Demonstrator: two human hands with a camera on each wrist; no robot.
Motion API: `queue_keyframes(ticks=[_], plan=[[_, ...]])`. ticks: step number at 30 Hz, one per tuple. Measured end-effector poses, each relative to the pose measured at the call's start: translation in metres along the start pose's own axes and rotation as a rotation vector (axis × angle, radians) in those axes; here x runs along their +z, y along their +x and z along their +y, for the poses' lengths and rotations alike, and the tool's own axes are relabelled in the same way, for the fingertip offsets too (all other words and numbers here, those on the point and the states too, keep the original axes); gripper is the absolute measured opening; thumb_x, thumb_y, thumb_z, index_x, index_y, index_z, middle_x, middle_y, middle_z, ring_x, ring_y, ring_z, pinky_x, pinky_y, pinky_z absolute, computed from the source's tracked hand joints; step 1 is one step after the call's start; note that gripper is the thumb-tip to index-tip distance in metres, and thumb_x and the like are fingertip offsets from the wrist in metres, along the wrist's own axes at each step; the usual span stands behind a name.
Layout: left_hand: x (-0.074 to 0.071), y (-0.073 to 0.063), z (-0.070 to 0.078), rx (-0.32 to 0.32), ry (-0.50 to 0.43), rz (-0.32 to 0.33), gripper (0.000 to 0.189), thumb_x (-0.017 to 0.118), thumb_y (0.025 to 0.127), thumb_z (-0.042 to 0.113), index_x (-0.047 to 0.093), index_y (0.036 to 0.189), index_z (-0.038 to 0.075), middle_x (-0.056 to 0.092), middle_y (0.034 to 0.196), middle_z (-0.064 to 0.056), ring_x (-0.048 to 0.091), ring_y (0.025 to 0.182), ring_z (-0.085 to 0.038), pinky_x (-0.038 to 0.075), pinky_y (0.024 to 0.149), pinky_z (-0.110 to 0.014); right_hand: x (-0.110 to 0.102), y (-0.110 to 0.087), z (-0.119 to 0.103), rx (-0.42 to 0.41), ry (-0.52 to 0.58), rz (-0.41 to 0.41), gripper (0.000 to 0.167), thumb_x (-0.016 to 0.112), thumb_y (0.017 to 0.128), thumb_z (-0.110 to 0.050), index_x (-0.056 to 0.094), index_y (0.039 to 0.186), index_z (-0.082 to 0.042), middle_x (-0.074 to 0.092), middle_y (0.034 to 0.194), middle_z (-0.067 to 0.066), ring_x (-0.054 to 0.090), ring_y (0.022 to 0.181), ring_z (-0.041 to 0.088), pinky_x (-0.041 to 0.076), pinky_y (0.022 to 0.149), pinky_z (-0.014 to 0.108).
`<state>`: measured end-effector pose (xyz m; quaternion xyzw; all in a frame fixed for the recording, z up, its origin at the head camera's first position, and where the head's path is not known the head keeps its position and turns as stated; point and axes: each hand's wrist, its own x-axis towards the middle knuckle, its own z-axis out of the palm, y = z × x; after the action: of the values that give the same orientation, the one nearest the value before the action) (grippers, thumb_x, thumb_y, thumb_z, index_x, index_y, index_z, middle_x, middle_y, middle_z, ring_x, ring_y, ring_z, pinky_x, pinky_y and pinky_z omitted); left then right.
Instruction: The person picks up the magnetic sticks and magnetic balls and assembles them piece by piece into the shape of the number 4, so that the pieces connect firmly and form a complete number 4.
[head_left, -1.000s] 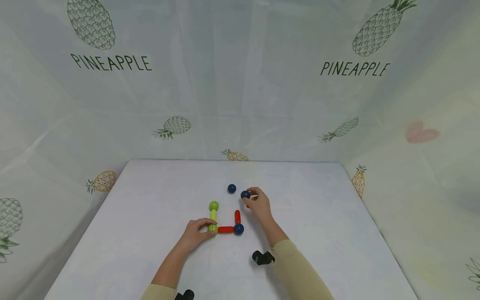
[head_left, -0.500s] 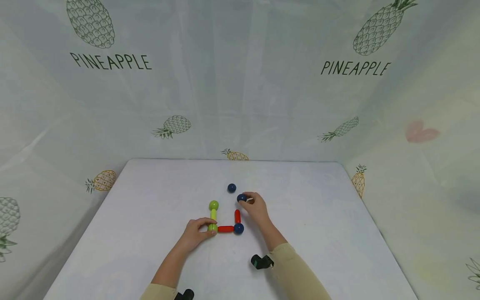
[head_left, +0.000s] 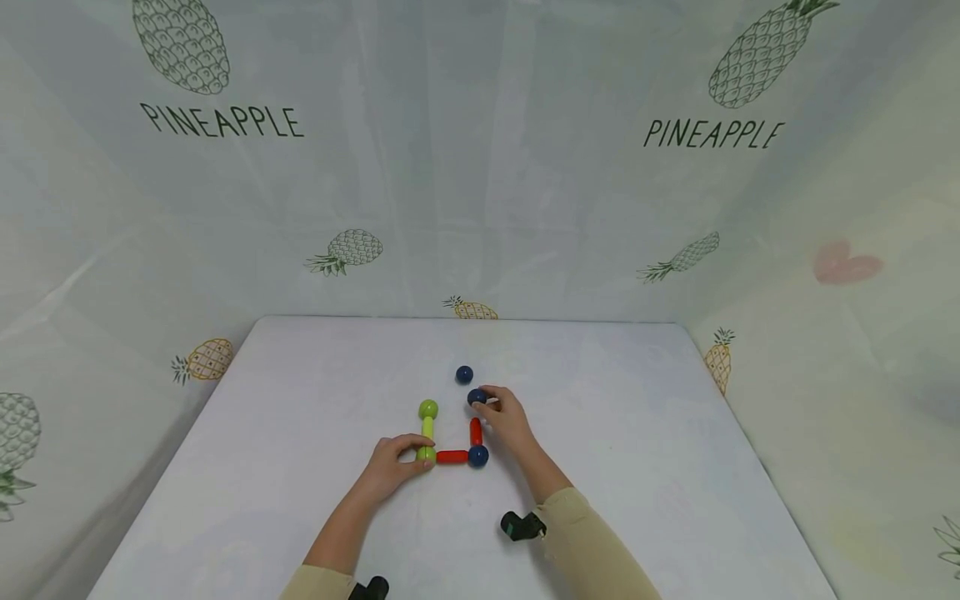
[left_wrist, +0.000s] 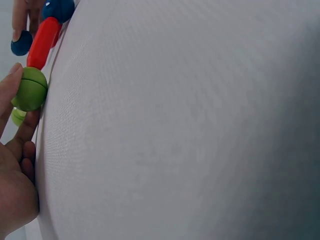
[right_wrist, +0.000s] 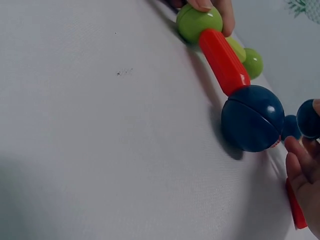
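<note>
My left hand (head_left: 393, 464) pinches the near green ball (left_wrist: 31, 89) between thumb and fingers. From that ball a yellow-green rod (head_left: 427, 427) runs back to a second green ball (head_left: 428, 409). A red rod (head_left: 452, 457) joins it on the right to a blue ball (right_wrist: 252, 118). Another red rod (head_left: 476, 432) points away from this blue ball. My right hand (head_left: 507, 417) pinches a loose blue ball (head_left: 477, 397) just beyond that rod's far end; whether they touch cannot be told.
One more blue ball (head_left: 464, 375) lies on the white table (head_left: 337, 358) farther back. A loose red rod (right_wrist: 296, 205) lies by my right hand in the right wrist view. A pineapple-print cloth (head_left: 480, 192) hangs around the table.
My right hand has moved left and slightly nearer with the blue ball, toward the far end of the upright-pointing red rod. My left hand has stayed on the green ball.
</note>
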<state>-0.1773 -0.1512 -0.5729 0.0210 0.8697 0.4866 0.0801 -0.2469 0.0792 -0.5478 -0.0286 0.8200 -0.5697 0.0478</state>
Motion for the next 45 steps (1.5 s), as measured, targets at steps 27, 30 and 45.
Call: queue_keyframes(ticks=[27, 30, 45], plan=[[-0.0004, 0.0007, 0.0024, 0.021, 0.005, 0.005, 0.023, 0.079, 0.082, 0.023, 0.073, 0.104, 0.025, 0.064, 0.112, 0.003, 0.044, 0.110, -0.025, 0.037, 0.097, -0.052, 0.0078, 0.0029, 0.0002, 0.047, -0.038, -0.058, 0.040, 0.065, 0.095, -0.020, 0.058, 0.132, -0.005, 0.054, 0.116, 0.009, 0.054, 0.093, 0.022, 0.053, 0.078, 0.031], [-0.0002, 0.0003, 0.0029, 0.020, 0.005, 0.007, 0.023, 0.079, 0.082, 0.023, 0.073, 0.104, 0.025, 0.064, 0.112, 0.003, 0.044, 0.111, -0.025, 0.037, 0.097, -0.052, 0.0081, 0.0042, -0.0002, 0.056, -0.051, -0.058, 0.040, 0.065, 0.095, -0.021, 0.058, 0.132, -0.006, 0.054, 0.117, 0.009, 0.053, 0.094, 0.022, 0.052, 0.077, 0.030], [-0.0003, -0.0008, 0.0027, 0.012, 0.017, 0.007, 0.023, 0.079, 0.082, 0.024, 0.073, 0.104, 0.025, 0.063, 0.112, 0.002, 0.044, 0.109, -0.025, 0.038, 0.095, -0.051, 0.0068, 0.0076, -0.0021, 0.065, -0.050, -0.057, 0.041, 0.065, 0.095, -0.021, 0.058, 0.132, -0.006, 0.054, 0.117, 0.009, 0.054, 0.082, 0.020, 0.050, 0.068, 0.027]])
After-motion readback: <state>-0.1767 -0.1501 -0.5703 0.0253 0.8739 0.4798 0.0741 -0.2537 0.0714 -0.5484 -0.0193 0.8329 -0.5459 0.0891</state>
